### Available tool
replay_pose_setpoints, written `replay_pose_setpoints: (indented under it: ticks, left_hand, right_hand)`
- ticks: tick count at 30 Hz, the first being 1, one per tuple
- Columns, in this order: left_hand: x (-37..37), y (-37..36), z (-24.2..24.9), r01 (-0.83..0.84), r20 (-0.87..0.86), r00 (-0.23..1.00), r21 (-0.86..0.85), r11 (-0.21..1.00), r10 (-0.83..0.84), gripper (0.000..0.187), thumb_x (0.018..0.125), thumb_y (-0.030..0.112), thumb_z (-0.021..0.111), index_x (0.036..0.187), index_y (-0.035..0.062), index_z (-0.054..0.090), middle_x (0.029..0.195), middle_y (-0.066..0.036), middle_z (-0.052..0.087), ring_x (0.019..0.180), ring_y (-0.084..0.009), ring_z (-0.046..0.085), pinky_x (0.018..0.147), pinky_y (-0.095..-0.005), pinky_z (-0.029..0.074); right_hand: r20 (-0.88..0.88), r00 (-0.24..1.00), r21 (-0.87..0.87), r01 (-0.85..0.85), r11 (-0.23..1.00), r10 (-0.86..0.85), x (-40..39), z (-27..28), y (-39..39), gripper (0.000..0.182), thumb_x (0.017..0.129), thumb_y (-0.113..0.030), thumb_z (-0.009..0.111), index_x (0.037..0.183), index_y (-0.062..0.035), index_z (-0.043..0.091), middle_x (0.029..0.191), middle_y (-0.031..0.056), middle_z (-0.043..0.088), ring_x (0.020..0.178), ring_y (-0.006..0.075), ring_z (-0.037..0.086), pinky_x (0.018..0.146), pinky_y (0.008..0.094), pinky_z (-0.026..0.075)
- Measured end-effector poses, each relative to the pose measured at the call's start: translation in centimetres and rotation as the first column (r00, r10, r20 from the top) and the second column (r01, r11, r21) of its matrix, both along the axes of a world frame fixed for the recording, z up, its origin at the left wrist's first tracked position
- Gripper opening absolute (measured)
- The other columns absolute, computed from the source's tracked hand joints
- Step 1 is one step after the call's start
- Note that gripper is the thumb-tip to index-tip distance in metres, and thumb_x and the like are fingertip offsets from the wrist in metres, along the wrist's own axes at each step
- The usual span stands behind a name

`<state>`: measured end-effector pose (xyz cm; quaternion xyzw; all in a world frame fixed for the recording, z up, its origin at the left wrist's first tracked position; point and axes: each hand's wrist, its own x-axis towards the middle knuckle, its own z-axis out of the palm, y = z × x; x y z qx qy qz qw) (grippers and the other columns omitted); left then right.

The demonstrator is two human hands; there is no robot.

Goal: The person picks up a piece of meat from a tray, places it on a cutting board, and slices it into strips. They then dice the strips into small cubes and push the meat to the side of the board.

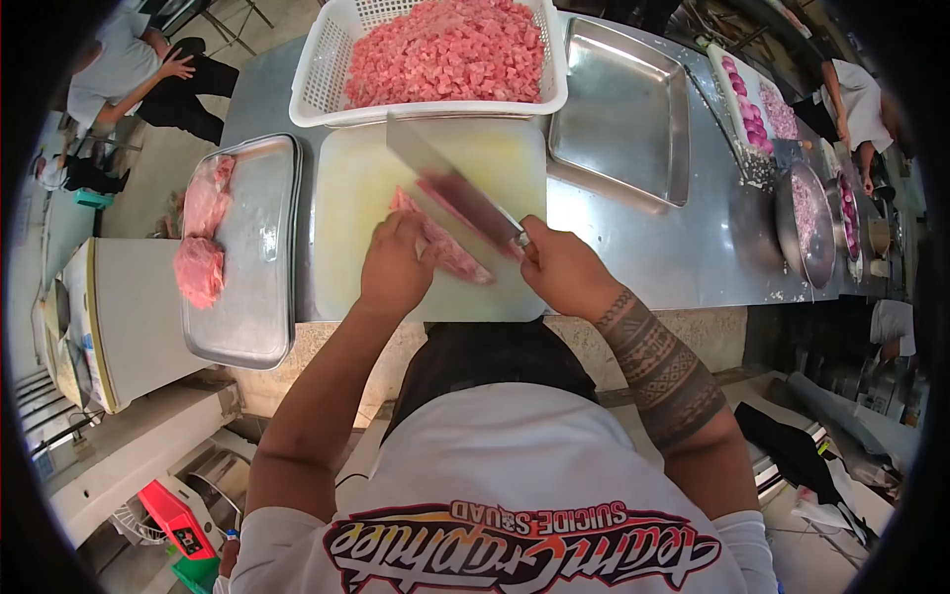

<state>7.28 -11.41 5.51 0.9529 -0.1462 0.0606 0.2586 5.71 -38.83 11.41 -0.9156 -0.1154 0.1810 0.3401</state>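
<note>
On the pale cutting board (346, 198) lies a strip of raw meat (450, 252). My left hand (398, 259) is closed over the near-left side of this strip, fingers curled and pressing on it. My right hand (559, 262) grips the handle of a wide cleaver (450, 183). Its blade slants up and to the left across the board, slightly blurred, along the far side of the strip. Some red meat shows along the blade's edge.
A white plastic basket (312, 79) of diced meat (445, 49) stands behind the board. Metal trays flank it: one (262, 277) on the left carries meat pieces (203, 267), another (618, 109) sits right. Onions (747, 104) and a wok (800, 228) are farther right. Other people are nearby.
</note>
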Motion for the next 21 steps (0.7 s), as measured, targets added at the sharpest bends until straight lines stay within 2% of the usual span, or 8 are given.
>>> replay_pose_setpoints:
  ticks: [3, 6, 9, 12, 15, 16, 18, 21]
  left_hand:
    - [-1.3, -1.0, 2.1, 0.009, 0.075, 0.997, 0.003, 1.000, -0.009, 0.044, 0.086, 0.017, 0.081, 0.124, 0.0018, 0.065, 0.126, -0.017, 0.065, 0.117, -0.0394, 0.060, 0.104, -0.0508, 0.048]
    - [-3.1, -3.2, 2.2, 0.210, 0.085, 0.974, -0.009, 0.978, -0.209, 0.035, 0.089, 0.015, 0.077, 0.121, 0.0027, 0.067, 0.127, -0.015, 0.065, 0.117, -0.0362, 0.059, 0.100, -0.0495, 0.049]
    - [-3.8, -5.8, 2.7, 0.383, 0.026, 0.922, 0.072, 0.921, -0.386, 0.031, 0.089, 0.012, 0.073, 0.118, 0.0037, 0.070, 0.126, -0.014, 0.065, 0.116, -0.0341, 0.059, 0.099, -0.0483, 0.049]
    - [-2.4, -7.4, 1.8, 0.486, 0.071, 0.858, 0.210, 0.849, -0.509, 0.034, 0.087, 0.011, 0.065, 0.119, 0.0023, 0.071, 0.118, -0.011, 0.067, 0.106, -0.0308, 0.059, 0.096, -0.0454, 0.048]
    - [0.0, -8.3, 0.0, 0.436, 0.101, 0.881, 0.200, 0.877, -0.461, 0.034, 0.086, 0.011, 0.064, 0.119, 0.0053, 0.073, 0.118, -0.009, 0.067, 0.109, -0.0303, 0.060, 0.097, -0.0442, 0.049]
    - [1.1, -8.5, -0.3, 0.461, 0.062, 0.872, 0.229, 0.857, -0.486, 0.035, 0.086, 0.011, 0.064, 0.120, 0.0052, 0.073, 0.119, -0.010, 0.067, 0.110, -0.0309, 0.060, 0.098, -0.0443, 0.049]
    - [3.1, -8.3, -0.8, 0.510, -0.024, 0.851, 0.278, 0.814, -0.525, 0.038, 0.085, 0.010, 0.065, 0.121, 0.0051, 0.074, 0.123, -0.010, 0.067, 0.113, -0.0321, 0.060, 0.100, -0.0446, 0.051]
    - [5.0, -7.6, 0.7, 0.374, -0.010, 0.922, 0.294, 0.880, -0.388, 0.034, 0.086, 0.011, 0.065, 0.118, 0.0055, 0.075, 0.119, -0.010, 0.068, 0.112, -0.0312, 0.062, 0.100, -0.0443, 0.051]
  right_hand:
    - [-0.051, 0.987, 0.093, 0.156, 0.983, -0.152, -1.2, 3.1, -0.9, 0.024, 0.092, -0.005, 0.063, 0.114, -0.0001, 0.054, 0.080, 0.0183, 0.069, 0.077, 0.0379, 0.071, 0.072, 0.0481, 0.054]
    - [-0.070, 0.969, 0.266, 0.247, 0.932, -0.237, -2.1, 2.9, -3.1, 0.025, 0.093, -0.004, 0.062, 0.116, -0.0001, 0.056, 0.070, 0.0125, 0.059, 0.065, 0.0287, 0.061, 0.066, 0.0414, 0.050]
    - [-0.089, 0.947, 0.280, 0.322, 0.904, -0.310, -3.0, 3.3, -4.2, 0.025, 0.094, -0.007, 0.063, 0.117, -0.0004, 0.057, 0.067, 0.0082, 0.050, 0.060, 0.0221, 0.050, 0.064, 0.0369, 0.047]
    - [-0.114, 0.926, 0.271, 0.378, 0.885, -0.360, -4.3, 2.5, -4.7, 0.023, 0.094, -0.007, 0.064, 0.115, -0.0008, 0.057, 0.069, 0.0092, 0.051, 0.061, 0.0218, 0.050, 0.064, 0.0369, 0.048]
    - [-0.084, 0.923, 0.222, 0.385, 0.896, -0.376, -5.6, 1.8, -4.6, 0.022, 0.094, -0.006, 0.064, 0.115, -0.0003, 0.057, 0.071, 0.0104, 0.054, 0.062, 0.0237, 0.054, 0.065, 0.0374, 0.049]
    - [-0.066, 0.923, 0.201, 0.385, 0.901, -0.379, -6.0, 1.6, -4.6, 0.022, 0.094, -0.006, 0.064, 0.115, -0.0001, 0.057, 0.071, 0.0108, 0.055, 0.063, 0.0247, 0.055, 0.066, 0.0377, 0.049]
    - [-0.028, 0.915, 0.167, 0.402, 0.900, -0.403, -6.8, 1.0, -4.5, 0.023, 0.095, -0.006, 0.065, 0.116, 0.0000, 0.057, 0.074, 0.0134, 0.060, 0.066, 0.0303, 0.061, 0.067, 0.0409, 0.051]
    - [-0.015, 0.916, 0.083, 0.400, 0.913, -0.400, -7.8, 1.5, -3.8, 0.026, 0.095, -0.007, 0.065, 0.119, -0.0001, 0.056, 0.079, 0.0173, 0.067, 0.073, 0.0386, 0.068, 0.069, 0.0465, 0.054]
